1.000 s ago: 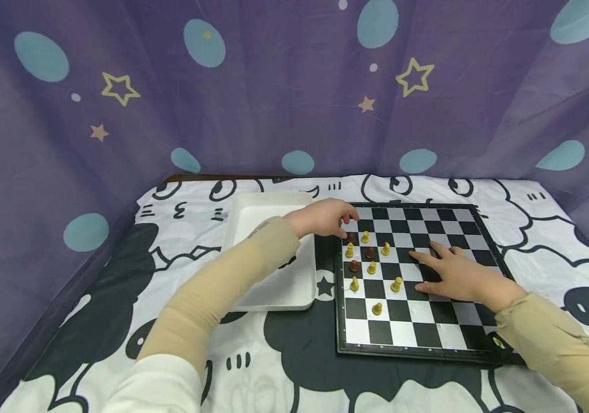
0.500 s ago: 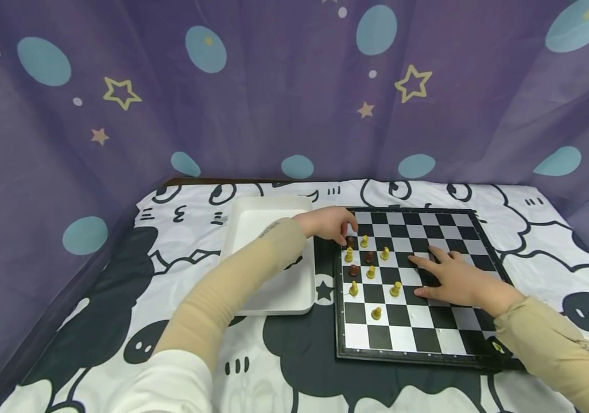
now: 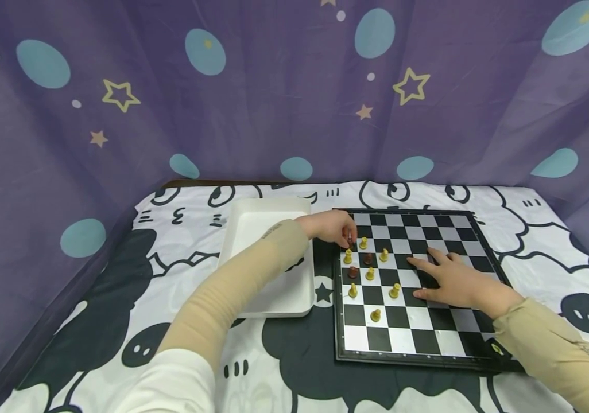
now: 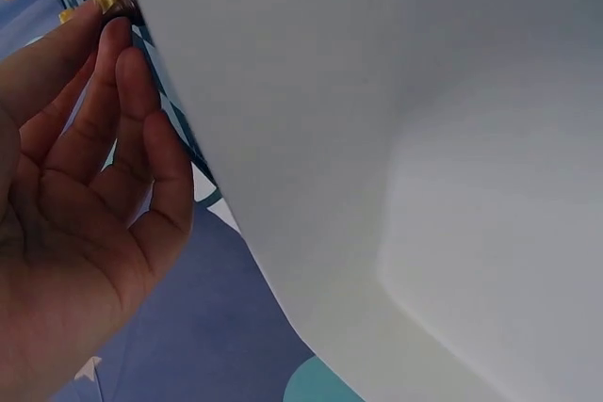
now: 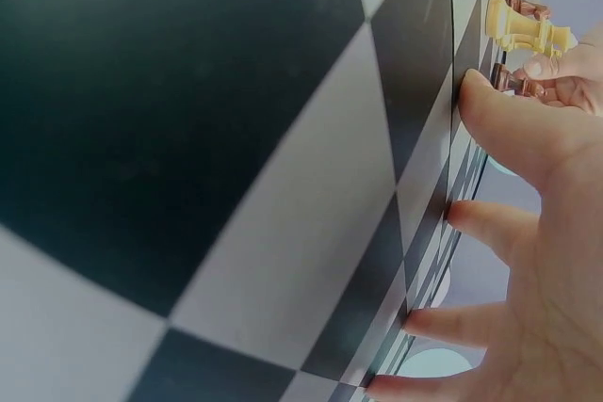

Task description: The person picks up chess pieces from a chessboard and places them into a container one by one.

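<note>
At the left edge of the chessboard (image 3: pixel 392 361), my left hand (image 3: pixel 329 226) pinches a dark brown chess piece (image 4: pixel 122 8) between thumb and fingertips; the fingers hide most of it. My right hand (image 3: pixel 454 281) rests on the middle right of the board, fingers spread and fairly straight, holding nothing. Two more brown pieces, one (image 3: pixel 368 259) and another (image 3: pixel 353 272), stand among several yellow ones. A yellow piece (image 3: pixel 363 243) is just right of the left fingertips, and another yellow piece (image 3: pixel 348 256) stands just in front of them. The yellow piece (image 3: pixel 395 291) is nearest my right thumb.
A white tray (image 3: pixel 307 298) lies left of the board, beneath my left forearm. A cartoon-printed cloth (image 3: pixel 253 355) covers the table. Behind it hangs a purple curtain (image 3: pixel 284 103) with stars and blue ovals. A small yellow-green mark (image 3: pixel 497 347) is at the board's near right corner.
My left hand has come down slightly onto the brown piece at the board's left edge, and its fingers have closed round it. My right hand stays where it was.
</note>
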`<state>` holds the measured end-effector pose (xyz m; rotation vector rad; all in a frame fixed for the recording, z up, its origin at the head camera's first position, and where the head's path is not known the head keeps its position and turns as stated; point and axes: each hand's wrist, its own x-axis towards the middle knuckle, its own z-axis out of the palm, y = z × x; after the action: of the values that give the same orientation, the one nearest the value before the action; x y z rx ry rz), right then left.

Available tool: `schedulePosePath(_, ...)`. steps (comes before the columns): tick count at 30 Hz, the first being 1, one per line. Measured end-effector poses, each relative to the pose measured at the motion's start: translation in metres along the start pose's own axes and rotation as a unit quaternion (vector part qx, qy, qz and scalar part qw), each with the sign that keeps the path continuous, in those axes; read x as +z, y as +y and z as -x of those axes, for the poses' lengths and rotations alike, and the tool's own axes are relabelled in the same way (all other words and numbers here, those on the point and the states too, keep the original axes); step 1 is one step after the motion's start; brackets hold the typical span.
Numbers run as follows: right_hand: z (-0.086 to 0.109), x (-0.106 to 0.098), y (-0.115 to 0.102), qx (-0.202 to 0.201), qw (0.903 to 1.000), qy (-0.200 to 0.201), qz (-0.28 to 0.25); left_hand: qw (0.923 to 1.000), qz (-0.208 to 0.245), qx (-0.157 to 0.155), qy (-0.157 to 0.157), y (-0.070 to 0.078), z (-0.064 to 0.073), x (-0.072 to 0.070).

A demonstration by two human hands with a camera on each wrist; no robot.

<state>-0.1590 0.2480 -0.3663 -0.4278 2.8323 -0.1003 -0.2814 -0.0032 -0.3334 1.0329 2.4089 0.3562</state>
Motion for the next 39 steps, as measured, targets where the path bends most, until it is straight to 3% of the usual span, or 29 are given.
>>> schedulePosePath(24,0.0002,0.0003,0.0003,0.000,1.0000,-0.006,-0.002,0.9998,0.014,-0.008,0.007,-0.0026,-0.0025,0.0021)
schedulePosePath(39,0.0013,0.0012,-0.0007,0.002,1.0000,-0.005,0.002,0.9993,0.019,-0.008,0.031,-0.0025,0.0017,0.0000)
